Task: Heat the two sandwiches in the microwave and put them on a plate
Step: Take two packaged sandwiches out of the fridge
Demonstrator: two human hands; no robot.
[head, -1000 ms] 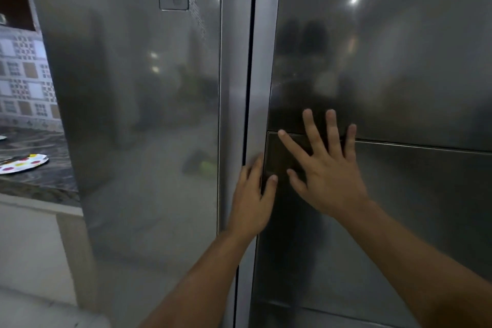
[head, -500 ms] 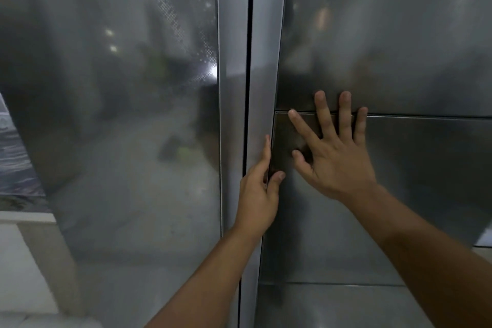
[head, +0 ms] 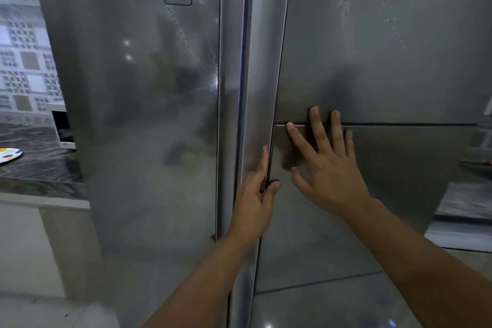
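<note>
Your left hand (head: 254,198) has its fingers hooked into the vertical seam at the edge of the right fridge door (head: 386,61), thumb pinching from the front, so it is clamped on that edge. Your right hand (head: 328,168) lies flat and spread on the same door, just beside the left, fingertips over the horizontal panel line. The seam runs straight up and down, so I judge the pull comes toward you from the left hand. No sandwiches or microwave show; a painted plate (head: 9,154) sits on the worktop (head: 40,168) far left
</note>
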